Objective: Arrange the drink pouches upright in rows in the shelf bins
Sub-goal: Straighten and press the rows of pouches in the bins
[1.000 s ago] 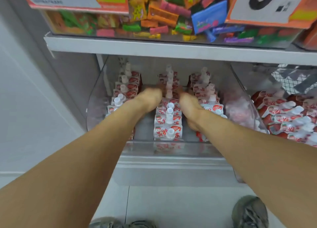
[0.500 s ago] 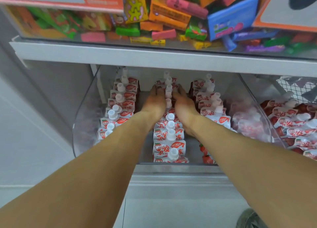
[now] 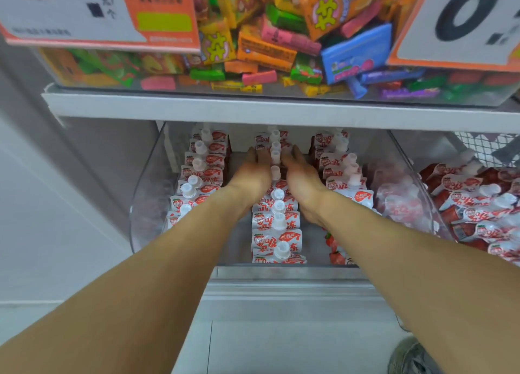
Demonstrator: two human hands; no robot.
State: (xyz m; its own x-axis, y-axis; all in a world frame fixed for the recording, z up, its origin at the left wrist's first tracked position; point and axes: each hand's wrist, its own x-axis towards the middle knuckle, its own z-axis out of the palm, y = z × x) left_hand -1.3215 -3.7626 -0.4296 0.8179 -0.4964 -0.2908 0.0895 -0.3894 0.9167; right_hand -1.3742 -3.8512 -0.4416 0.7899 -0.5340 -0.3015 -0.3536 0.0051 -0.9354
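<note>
A clear plastic bin [image 3: 146,193] on the lower shelf holds red-and-white strawberry drink pouches with white caps in three upright rows: a left row [image 3: 201,171], a middle row [image 3: 277,233] and a right row [image 3: 342,173]. My left hand [image 3: 251,173] and my right hand [image 3: 299,176] reach deep into the bin. With straight fingers they press on either side of the middle row near its back. The pouches between my palms are partly hidden.
A neighbouring bin [image 3: 478,204] on the right holds several of the same pouches lying in a loose heap. The shelf above [image 3: 253,106] carries a bin of colourful candy packs [image 3: 267,49] and two price signs. A shoe [image 3: 410,356] shows at the bottom right.
Both hands have slid from the middle of the centre row toward its back, closing in on the row from both sides. The camera has moved closer.
</note>
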